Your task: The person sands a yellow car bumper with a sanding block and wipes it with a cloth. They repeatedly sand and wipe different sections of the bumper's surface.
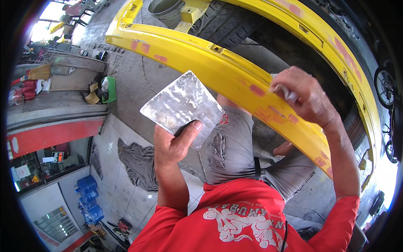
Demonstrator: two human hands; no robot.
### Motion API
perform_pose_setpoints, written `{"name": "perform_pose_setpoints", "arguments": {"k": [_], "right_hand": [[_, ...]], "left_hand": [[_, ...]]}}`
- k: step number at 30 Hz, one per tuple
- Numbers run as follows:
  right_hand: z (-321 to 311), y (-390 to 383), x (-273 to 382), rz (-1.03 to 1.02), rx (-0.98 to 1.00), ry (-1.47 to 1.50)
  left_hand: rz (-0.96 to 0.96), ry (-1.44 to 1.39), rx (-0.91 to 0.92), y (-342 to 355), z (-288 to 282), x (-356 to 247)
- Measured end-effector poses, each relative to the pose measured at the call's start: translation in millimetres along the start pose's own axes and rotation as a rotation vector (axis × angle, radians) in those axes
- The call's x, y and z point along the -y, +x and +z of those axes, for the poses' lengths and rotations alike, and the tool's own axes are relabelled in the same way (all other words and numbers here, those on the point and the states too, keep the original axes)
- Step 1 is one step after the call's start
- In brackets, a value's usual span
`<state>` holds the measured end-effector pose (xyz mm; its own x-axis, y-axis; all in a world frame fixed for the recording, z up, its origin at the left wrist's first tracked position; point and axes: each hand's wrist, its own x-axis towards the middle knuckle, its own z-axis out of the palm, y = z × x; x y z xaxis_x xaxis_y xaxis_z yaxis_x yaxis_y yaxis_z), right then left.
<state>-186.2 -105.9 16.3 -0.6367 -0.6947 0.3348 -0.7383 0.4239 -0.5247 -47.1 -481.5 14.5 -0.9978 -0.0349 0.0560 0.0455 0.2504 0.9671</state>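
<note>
A flat, square metal plate (176,101), smeared with white and grey residue, rests in my left hand (172,145). The thumb lies on top of the plate and the other fingers are underneath, mostly hidden. My right hand (308,94) is closed just above the yellow bumper (235,80). Something small and pale shows at its fingertips, too blurred to name. Reddish and pinkish patches (257,90) mark the bumper's yellow paint, several of them close to my right hand. The bumper stretches across in front of my legs.
Behind the bumper stand a grey bucket (166,11) and a black tire (226,25). A dark cloth (138,164) lies on the tiles at left. Blue water jugs (87,189), a green basket (110,89) and a broom (39,72) are farther left.
</note>
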Motion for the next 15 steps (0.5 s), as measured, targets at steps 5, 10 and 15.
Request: {"name": "perform_pose_setpoints", "arguments": {"k": [5, 10, 15], "right_hand": [[-21.2, 8.8, -2.2, 0.046, -0.075, -0.239], [-7.8, 13.2, 3.3, 0.028, 0.056, -0.235], [0.3, 19.8, 0.5, -0.077, 0.094, -0.278]], "left_hand": [[0.008, 0.000, -0.003, 2.3, -1.4, 3.1], [0.010, 0.018, 0.012, 4.9, 1.6, 0.5], [0.016, 0.008, -0.003, 4.9, 4.5, -7.7]]}}
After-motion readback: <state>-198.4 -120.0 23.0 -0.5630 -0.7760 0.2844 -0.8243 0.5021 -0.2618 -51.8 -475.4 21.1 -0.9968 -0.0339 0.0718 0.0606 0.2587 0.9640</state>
